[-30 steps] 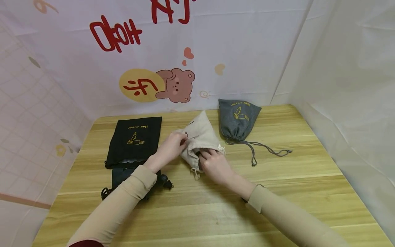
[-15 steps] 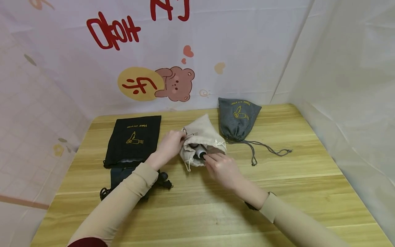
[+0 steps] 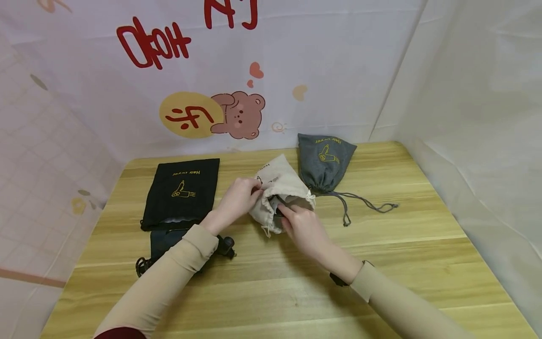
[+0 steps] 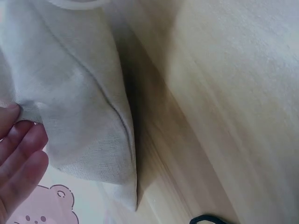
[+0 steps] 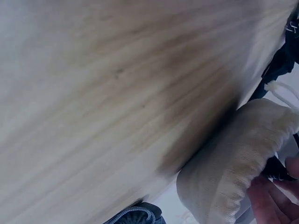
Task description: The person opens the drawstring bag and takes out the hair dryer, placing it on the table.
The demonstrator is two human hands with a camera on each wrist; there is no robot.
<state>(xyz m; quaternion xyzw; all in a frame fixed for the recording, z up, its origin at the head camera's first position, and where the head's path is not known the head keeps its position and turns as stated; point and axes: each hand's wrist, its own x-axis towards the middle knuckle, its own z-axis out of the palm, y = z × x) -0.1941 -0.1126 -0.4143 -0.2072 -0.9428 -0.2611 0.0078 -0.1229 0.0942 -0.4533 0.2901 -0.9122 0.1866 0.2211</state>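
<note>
A cream drawstring pouch (image 3: 284, 181), printed with a small hair dryer outline, stands tilted on the table with its mouth toward me. My left hand (image 3: 237, 200) pinches the pouch's cloth near the mouth; the left wrist view shows the fold between thumb and fingers. At the opening, my right hand (image 3: 306, 230) has its fingertips inside. Seen from the right wrist, thumb and fingers close on a black piece (image 5: 275, 169) in the pouch, apparently the dark end of a black-and-silver item. The rest of that item is hidden by cloth and hand.
A black pouch (image 3: 186, 188) marked "Hair Dryer" lies flat at left. Below it is a dark cloth piece (image 3: 161, 242) with black cords and a plug (image 3: 226, 247), partly behind my left arm. A grey tied pouch (image 3: 326, 165) lies at the back right, its strings (image 3: 366, 202) trailing rightward.
My right fingers first leave the pouch, showing the item's black end, then reach back in. The pouch mouth has opened wider and shifted slightly. My left hand keeps its pinch on the cloth.
</note>
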